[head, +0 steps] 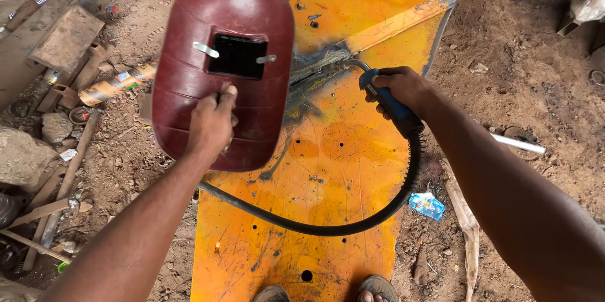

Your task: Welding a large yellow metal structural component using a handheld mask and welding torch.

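Note:
My left hand [212, 124] grips the handle of a dark red welding shield [189, 31] with a dark rectangular window, held flat in front of me over the left side of an orange metal plate [328, 170]. A blue-handled welding torch [392, 103] is gripped in my right hand [404, 88]. Its curved metal nozzle [350, 63] points at a dark, burnt seam [315, 62] where the plate meets a raised orange bar. A black hose [353, 223] loops from the torch back across the plate and under the shield.
My sandalled feet [378, 289] stand at the plate's near edge. Scrap metal, wood, a can and stones [57, 127] lie on the dirt to the left. A blue wrapper [426, 204] and a white pipe [518, 144] lie on the right.

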